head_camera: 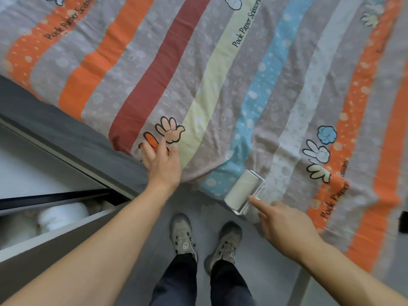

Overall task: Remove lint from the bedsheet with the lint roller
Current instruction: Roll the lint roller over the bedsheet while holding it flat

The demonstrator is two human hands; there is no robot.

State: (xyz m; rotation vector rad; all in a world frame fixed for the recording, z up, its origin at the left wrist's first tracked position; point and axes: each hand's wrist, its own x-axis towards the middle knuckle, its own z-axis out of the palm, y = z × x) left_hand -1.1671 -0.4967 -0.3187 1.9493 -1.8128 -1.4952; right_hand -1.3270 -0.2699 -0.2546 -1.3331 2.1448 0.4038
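Observation:
A striped bedsheet with cartoon hand prints covers the bed across the upper part of the view. A white lint roller lies on the sheet at the bed's near edge, on the blue stripe. My right hand reaches toward it from the lower right, its forefinger stretched out and its tip touching the roller's white frame. The other fingers are loosely bent and hold nothing. My left hand rests flat on the sheet's edge with its fingers spread, to the left of the roller.
A dark grey mattress side runs diagonally at the left. Below it an open drawer holds white bedding. My two shoes stand on the grey floor close to the bed. A small dark object shows at the right edge.

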